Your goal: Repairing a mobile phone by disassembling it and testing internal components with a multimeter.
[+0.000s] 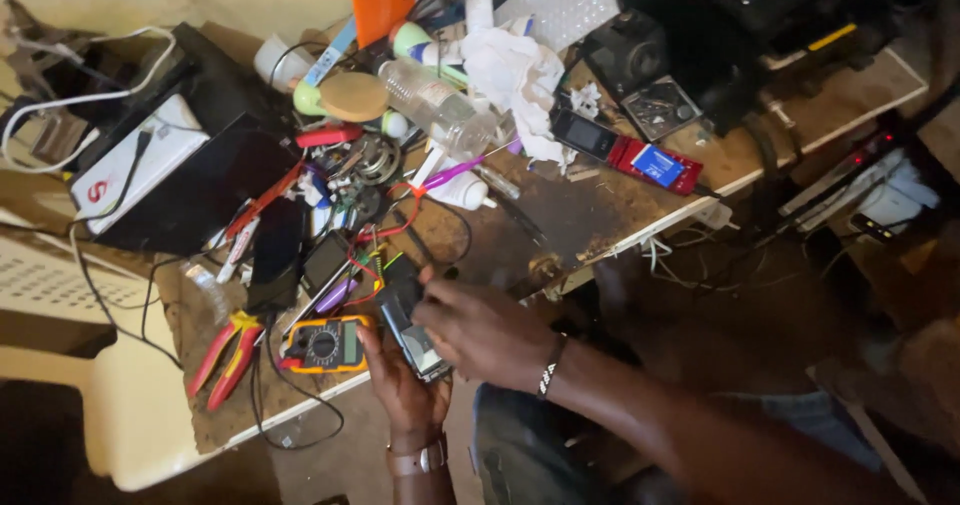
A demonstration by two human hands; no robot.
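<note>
A small phone (412,330) is held at the near table edge (300,410), cradled from below by the left hand (400,385) so it stays steady. The right hand (480,330) is laid over it, fingers curled closed on its top. A yellow multimeter (325,345) lies just left.

A small phone (412,327) with a pale screen is being held at the bench's near edge; just beside it, an orange multimeter (325,344) with a grey display is lying. A red phone (628,152), dark-screened with a blue label, is resting farther back.
</note>
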